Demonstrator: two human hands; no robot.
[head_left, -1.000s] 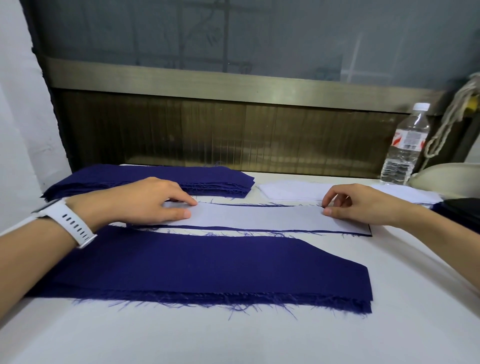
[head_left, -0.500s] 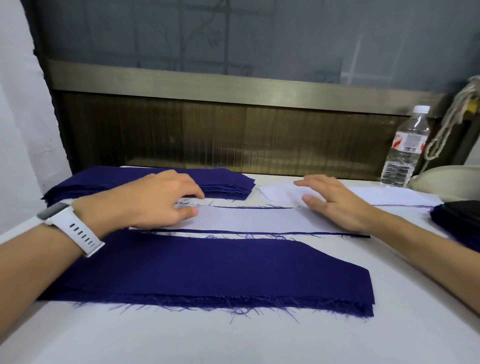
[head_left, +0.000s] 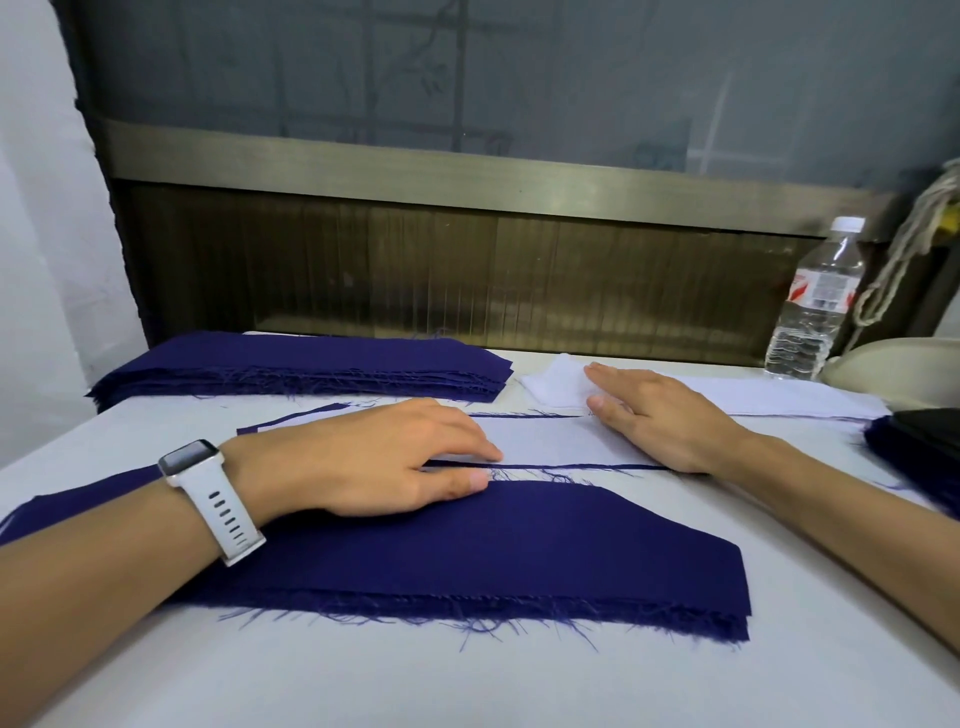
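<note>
Head view: I was laying a white strip onto a blue cloth piece, and this was the smoothing step. The white strip (head_left: 545, 441) lay across the middle of the frame on the table (head_left: 467, 686), with the blue piece under it showing only as a thin dark line along its edges. My left grip (head_left: 374, 457) lay flat on the strip, left of centre. Its fingers were nearly straight, pressing down and grasping nothing, and the thumb touched the far edge of the blue stack (head_left: 493, 551) in the lower middle. My right grip (head_left: 660, 415), right of centre, was released too, palm down. Its heel was at the strip's right end and its fingertips were on the near end of the white pile (head_left: 779, 402) toward the upper right.

I judged the next move to be lifting one layer off that pile. That called for pinching only the top sheet while the left kept the placed strip from shifting.

A second earlier my right grip had pinched the strip's right end. Since then it had let go and reached up to the pile. My left had slid rightward along the strip.
</note>
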